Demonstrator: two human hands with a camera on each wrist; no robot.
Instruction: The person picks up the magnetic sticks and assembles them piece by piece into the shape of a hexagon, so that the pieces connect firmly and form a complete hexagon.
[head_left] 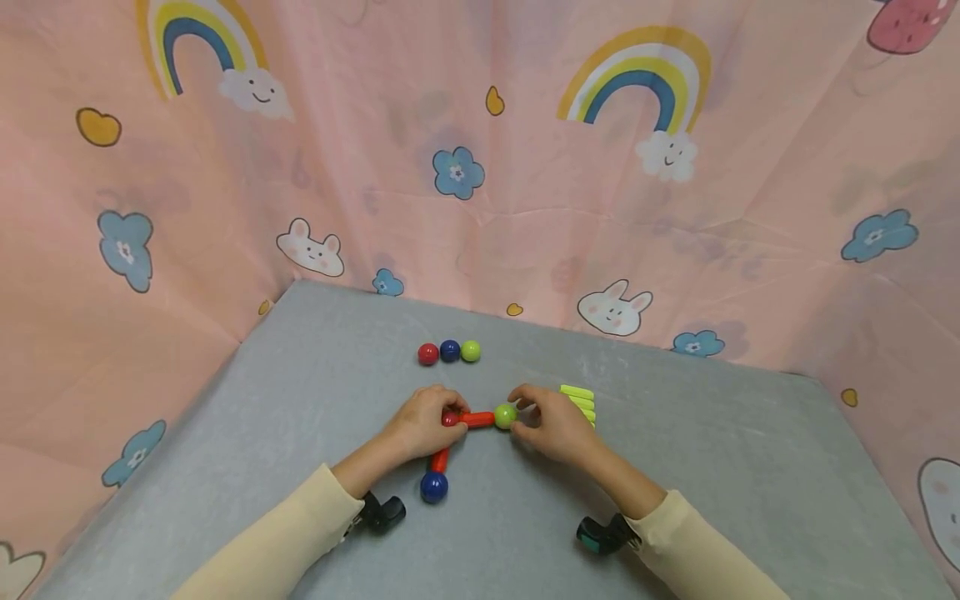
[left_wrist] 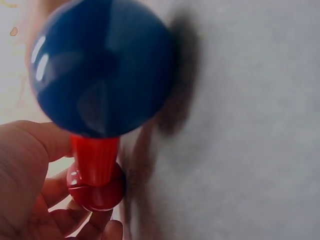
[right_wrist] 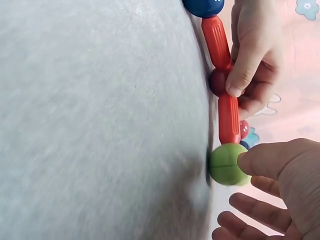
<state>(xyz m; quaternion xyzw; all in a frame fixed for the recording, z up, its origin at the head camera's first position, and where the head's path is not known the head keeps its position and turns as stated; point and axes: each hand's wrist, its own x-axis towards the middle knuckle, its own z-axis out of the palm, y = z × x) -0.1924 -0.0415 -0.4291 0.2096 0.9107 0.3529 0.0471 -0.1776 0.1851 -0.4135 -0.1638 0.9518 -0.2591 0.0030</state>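
Observation:
My left hand [head_left: 426,423] grips a red ball [head_left: 450,419] with thumb and fingers. One red rod [head_left: 478,420] runs from that ball to a light green ball [head_left: 506,416] on the right. Another red rod [head_left: 440,461] leads toward me to a dark blue ball [head_left: 433,487], which looms large in the left wrist view. Beside the green ball is my right hand [head_left: 557,426], fingers spread and loosely bent. In the right wrist view its thumb [right_wrist: 265,159] overlaps the edge of the green ball [right_wrist: 227,165]; whether it touches, I cannot tell.
Farther back on the grey tabletop [head_left: 337,350] sit a loose red ball [head_left: 428,354], a blue ball [head_left: 450,351] and a green ball [head_left: 470,351] in a row. Several yellow-green rods [head_left: 577,393] lie side by side behind the right hand. A pink patterned cloth [head_left: 510,250] hangs around the table.

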